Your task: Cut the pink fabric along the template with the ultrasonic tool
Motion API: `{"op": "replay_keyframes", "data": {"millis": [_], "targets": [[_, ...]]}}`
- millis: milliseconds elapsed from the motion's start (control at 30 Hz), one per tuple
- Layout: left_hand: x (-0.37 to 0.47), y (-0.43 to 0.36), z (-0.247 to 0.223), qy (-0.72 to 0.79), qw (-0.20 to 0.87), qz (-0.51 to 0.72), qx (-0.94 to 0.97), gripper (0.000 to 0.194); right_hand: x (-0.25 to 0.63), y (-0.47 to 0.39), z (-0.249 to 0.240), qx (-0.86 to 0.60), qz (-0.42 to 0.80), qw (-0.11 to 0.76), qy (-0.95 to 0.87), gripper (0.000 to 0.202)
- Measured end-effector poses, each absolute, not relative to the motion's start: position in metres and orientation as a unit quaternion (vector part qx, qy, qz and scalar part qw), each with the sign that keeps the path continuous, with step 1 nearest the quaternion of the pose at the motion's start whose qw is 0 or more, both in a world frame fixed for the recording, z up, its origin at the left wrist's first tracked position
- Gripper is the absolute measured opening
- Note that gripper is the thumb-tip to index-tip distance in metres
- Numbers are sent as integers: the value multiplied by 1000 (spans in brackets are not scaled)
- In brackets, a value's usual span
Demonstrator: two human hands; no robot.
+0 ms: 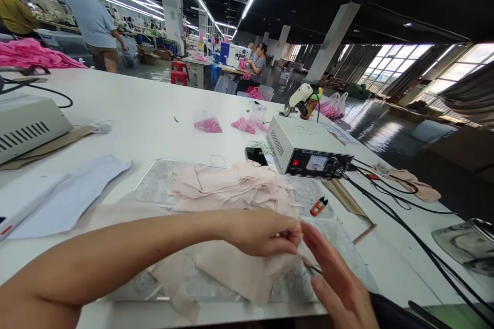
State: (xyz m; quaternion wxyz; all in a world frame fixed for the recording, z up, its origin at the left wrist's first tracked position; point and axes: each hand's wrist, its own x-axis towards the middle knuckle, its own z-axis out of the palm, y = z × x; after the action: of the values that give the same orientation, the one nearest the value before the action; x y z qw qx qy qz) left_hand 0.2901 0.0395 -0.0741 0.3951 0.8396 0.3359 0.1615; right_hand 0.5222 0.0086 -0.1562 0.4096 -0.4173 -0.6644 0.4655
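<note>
My left hand (266,234) reaches across from the left, its fingers curled in a pinch on a piece of pale pink fabric (239,270). That piece hangs over the clear mat (285,293) near the table's front edge. My right hand (339,282) is close beside it, fingers stretched and their tips by the left hand's knuckles. Between its thumb and fingers shows a thin pointed tool (309,263), mostly hidden by the hand. A heap of pale pink fabric pieces (235,185) lies just behind my hands. Orange thread snips (318,206) rest right of the heap.
A grey control box (309,146) with a dial and black cables (401,221) stands at right, a phone (256,155) beside it. Bags of pink pieces (208,123) lie farther back. White paper (73,200) and another grey box (31,123) are at left. Other people work beyond.
</note>
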Motion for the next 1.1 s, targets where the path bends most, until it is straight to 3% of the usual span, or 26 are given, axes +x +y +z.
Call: {"op": "replay_keyframes", "data": {"millis": [100, 233, 300, 367, 433, 600, 667, 733, 767, 900, 1100], "targets": [[278, 26, -55, 335, 400, 198, 830, 21, 485, 29, -139, -324, 581, 354, -657, 41], [246, 3, -48, 386, 379, 237, 807, 6, 450, 29, -135, -285, 756, 246, -536, 43], [223, -5, -51, 414, 354, 249, 801, 17, 434, 30, -129, -284, 760, 242, -532, 43], [194, -10, -55, 436, 316, 250, 805, 30, 417, 35, -120, -283, 719, 273, -573, 44], [160, -12, -58, 451, 267, 243, 816, 15, 400, 43, -110, -283, 670, 315, -610, 42], [79, -32, -71, 496, 64, 264, 825, 17, 363, 38, -109, -213, 513, 427, -714, 13], [60, -51, -87, 489, 1, 245, 837, 23, 350, 23, -125, -112, 397, 407, -815, 13], [51, -73, -108, 467, -33, 207, 859, 29, 342, 7, -146, 23, 159, 344, -925, 27], [50, -83, -119, 453, -42, 190, 870, 30, 339, 1, -157, 41, 123, 327, -936, 27], [50, -107, -144, 442, -70, 146, 882, 32, 338, -11, -179, 44, 84, 300, -949, 25], [45, -113, -144, 443, -77, 129, 884, 31, 340, -21, -175, 27, 66, 259, -963, 22]]}}
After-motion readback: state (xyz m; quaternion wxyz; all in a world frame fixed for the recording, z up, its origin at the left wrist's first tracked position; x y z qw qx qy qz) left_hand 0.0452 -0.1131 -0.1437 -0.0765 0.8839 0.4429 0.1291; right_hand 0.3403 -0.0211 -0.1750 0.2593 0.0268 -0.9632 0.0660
